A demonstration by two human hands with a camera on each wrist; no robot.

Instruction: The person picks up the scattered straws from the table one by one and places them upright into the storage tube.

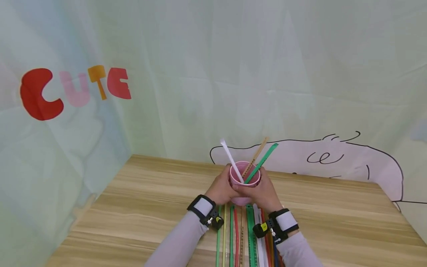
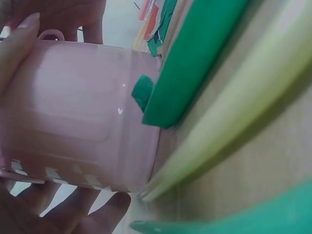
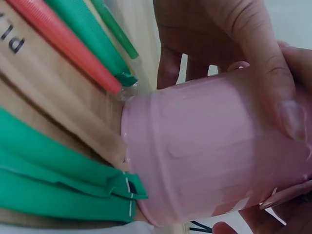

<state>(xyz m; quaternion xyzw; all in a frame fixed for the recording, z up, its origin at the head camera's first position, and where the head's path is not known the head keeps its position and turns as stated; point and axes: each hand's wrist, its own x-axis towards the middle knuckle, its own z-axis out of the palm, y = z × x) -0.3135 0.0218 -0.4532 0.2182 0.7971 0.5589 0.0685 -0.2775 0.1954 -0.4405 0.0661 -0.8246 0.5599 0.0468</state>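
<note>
Both hands hold a pink cup (image 1: 241,201), one on each side. My left hand (image 1: 221,188) curls round its left side, and my right hand (image 1: 265,191) grips the right, with thumbs across the near wall. A white wrapped straw (image 1: 231,159), a brown straw (image 1: 256,156) and a green wrapped straw (image 1: 262,162) lean in the cup with their tops sticking out. A small loop handle (image 2: 51,34) shows on its side in the left wrist view. The cup's base is close to the straw ends; whether it touches the table I cannot tell.
Several straws lie side by side on the wooden table (image 1: 160,207), nearer than the cup, among them a yellow straw (image 1: 224,233), a red straw (image 3: 73,44) and wrapped green straws (image 1: 251,233). A printed curtain (image 1: 207,85) hangs behind the table.
</note>
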